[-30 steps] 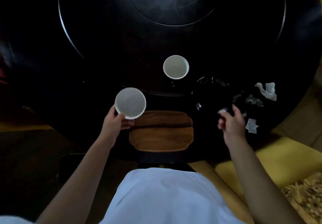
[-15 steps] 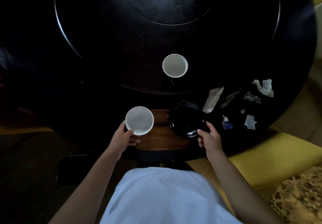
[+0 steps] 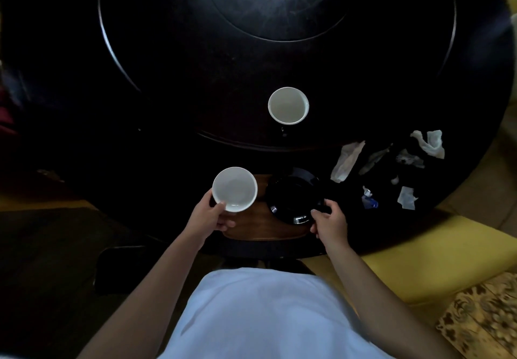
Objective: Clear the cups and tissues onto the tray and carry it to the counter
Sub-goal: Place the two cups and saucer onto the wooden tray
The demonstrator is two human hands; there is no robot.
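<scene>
The clearing is at an early stage. The left hand [image 3: 211, 216] has its grip closed round the rim of a white cup [image 3: 234, 189], held over the left end of the wooden tray [image 3: 260, 227] at the near edge of the round dark bench [image 3: 112, 135]; whether the cup already rests on the wood cannot be told. The right hand [image 3: 330, 223] pinches the near edge of a glossy black dish [image 3: 292, 195], which lies over the right half of the tray, seemingly tilted.

Still to be done: a second white cup [image 3: 288, 105] stands upright farther in, well apart from the tray. The crumpled tissues [image 3: 428, 143] lie scattered to the right, with a long pale one [image 3: 347, 161] nearest the black dish, a small torn piece [image 3: 406, 198] towards the bench edge, and a bit of blue wrapper [image 3: 369, 200] between them. None of these is on the tray yet, and the carry to the counter has not begun.

Both cups look empty, plain white and smooth inside. The tissues are thin and wrinkled, likely light and easy to pinch up.
</scene>
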